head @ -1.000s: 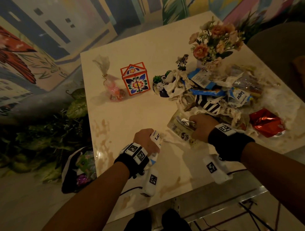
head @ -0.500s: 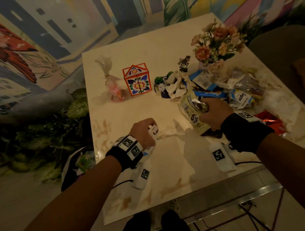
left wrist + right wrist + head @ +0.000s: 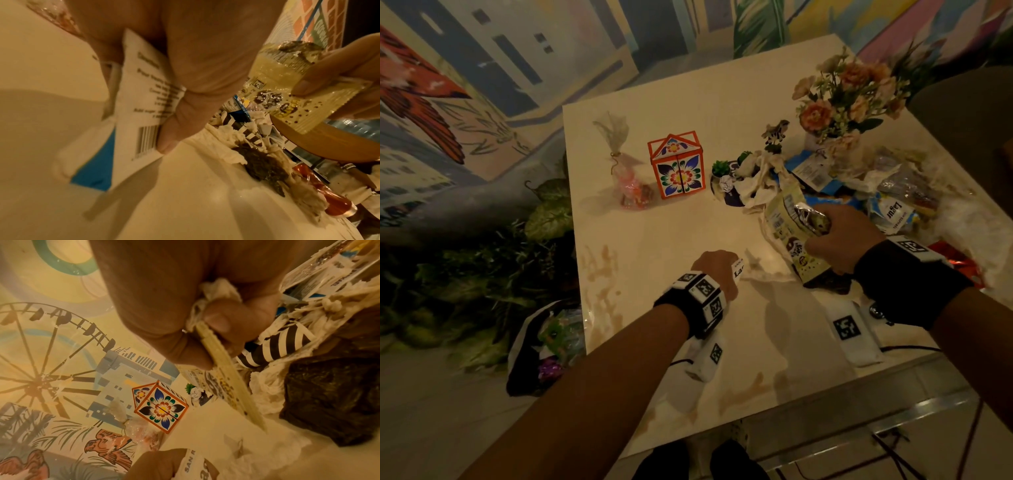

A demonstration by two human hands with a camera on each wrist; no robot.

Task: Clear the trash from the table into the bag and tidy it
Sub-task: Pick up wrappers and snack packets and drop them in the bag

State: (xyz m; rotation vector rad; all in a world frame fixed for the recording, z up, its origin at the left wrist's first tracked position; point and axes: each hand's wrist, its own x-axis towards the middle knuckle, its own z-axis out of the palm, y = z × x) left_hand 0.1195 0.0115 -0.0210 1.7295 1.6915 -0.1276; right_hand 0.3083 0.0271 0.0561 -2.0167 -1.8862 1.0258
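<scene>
My left hand (image 3: 717, 270) grips a white and blue sachet (image 3: 139, 97) low over the near middle of the cream table (image 3: 654, 240). To its right, my right hand (image 3: 839, 240) pinches a yellow snack wrapper (image 3: 787, 222) held up off the table; a wad of tissue (image 3: 213, 288) is bunched in the same fist. Behind that hand lies the trash pile (image 3: 893, 205) of wrappers and tissues. A crumpled tissue (image 3: 763, 270) lies flat between my hands. A dark bag (image 3: 524, 359) holding wrappers sits on the floor left of the table.
A floral paper box (image 3: 679, 168), a candy pouch (image 3: 626, 178), a small plant pot (image 3: 722, 171), a zebra figurine (image 3: 775, 132) and a flower vase (image 3: 849, 99) stand at the back. A red foil wrapper (image 3: 962, 263) and a dark plastic bag (image 3: 329, 402) lie on the right. Leafy plants line the floor at left.
My right hand has lifted the yellow wrapper out of the pile and raised it off the table. My left hand still holds the sachet, barely moved.
</scene>
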